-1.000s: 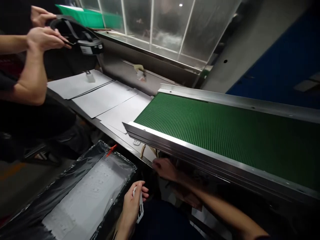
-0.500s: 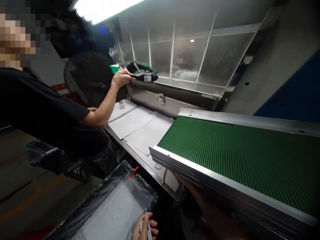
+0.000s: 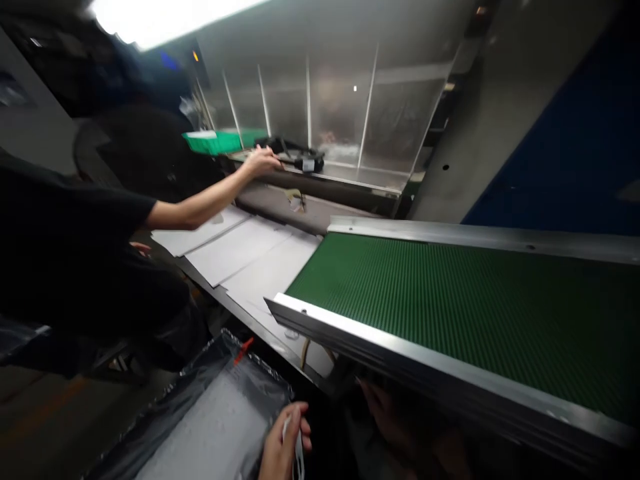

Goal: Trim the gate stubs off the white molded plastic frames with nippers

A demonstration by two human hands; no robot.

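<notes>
My left hand is closed around a thin whitish piece, its kind unclear, beside the right edge of a bin lined with clear plastic. Pale flat pieces lie in that bin. Under the near rail of the green conveyor belt, my right hand shows dimly in shadow; its fingers cannot be made out. A co-worker's hand at the back touches a black strapped headset on the ledge.
White sheets cover the metal table left of the conveyor. A green basket stands on the back ledge. A red clip sits on the bin's rim. The co-worker in a black top stands at left. Metal panels rise behind.
The co-worker has lowered the headset from the air onto the ledge. The view has shifted, so table and conveyor appear farther left. My left hand still grips the whitish piece.
</notes>
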